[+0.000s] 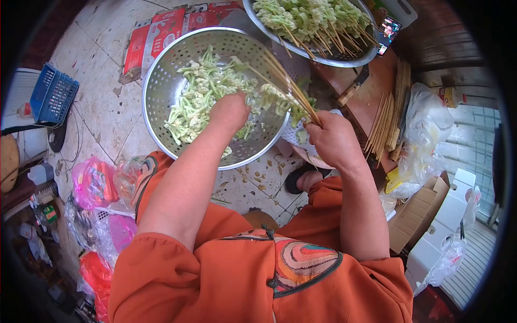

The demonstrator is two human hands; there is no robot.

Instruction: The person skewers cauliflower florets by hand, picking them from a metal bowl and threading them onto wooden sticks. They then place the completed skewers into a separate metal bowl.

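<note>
A large perforated metal colander (161, 116) holds loose cauliflower florets (194, 102). My left hand (230, 113) is down among them, back upward and fingers curled under; whatever they grip is hidden. Over the colander's right rim, my right hand (335, 141) is closed round a bundle of bamboo skewers (285, 81), which points up and to the left. Pieces of cauliflower (280, 99) show along the bundle, seemingly threaded on at least one skewer.
Beyond the colander, a metal basin (323, 63) is heaped with skewered cauliflower. A knife (353, 87), loose skewers (381, 125) and a lit phone (389, 35) are at the right. Plastic bags (96, 180) and a blue basket (54, 94) lie left; a cardboard box (417, 212) stands right.
</note>
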